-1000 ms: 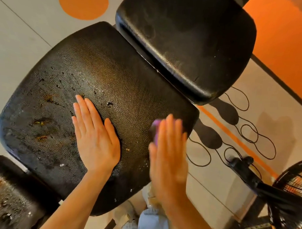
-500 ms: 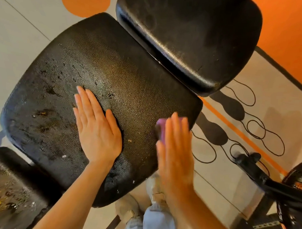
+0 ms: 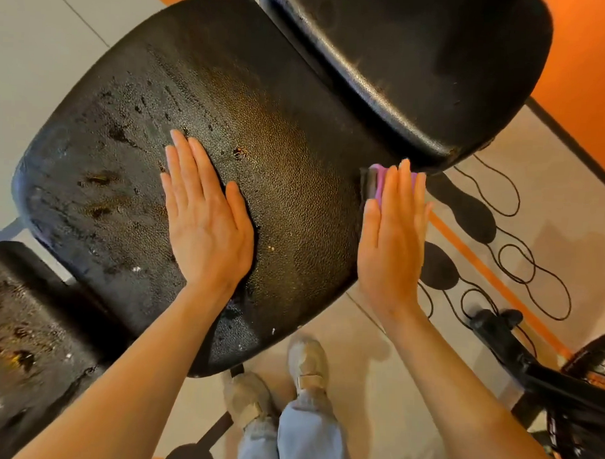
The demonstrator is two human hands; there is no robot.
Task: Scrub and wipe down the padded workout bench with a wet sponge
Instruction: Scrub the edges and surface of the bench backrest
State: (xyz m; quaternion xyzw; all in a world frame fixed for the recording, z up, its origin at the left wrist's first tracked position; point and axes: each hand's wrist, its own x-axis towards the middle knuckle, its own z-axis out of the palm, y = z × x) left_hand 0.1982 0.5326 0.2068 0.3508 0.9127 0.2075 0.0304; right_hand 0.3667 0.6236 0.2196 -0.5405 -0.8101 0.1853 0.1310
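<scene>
Two hands, sponge (image 3: pixel 378 182), no lettering

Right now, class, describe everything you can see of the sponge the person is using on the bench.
The sponge is pink with a darker grey layer on its left side. Only its top part shows; the rest is hidden behind the right hand, whose straight fingers press it against the right side edge of the black bench pad. Its shape looks blocky. Whether it is wet cannot be told.

left hand (image 3: pixel 207 222) flat, palm down; right hand (image 3: pixel 391 239) flat, fingers straight.
</scene>
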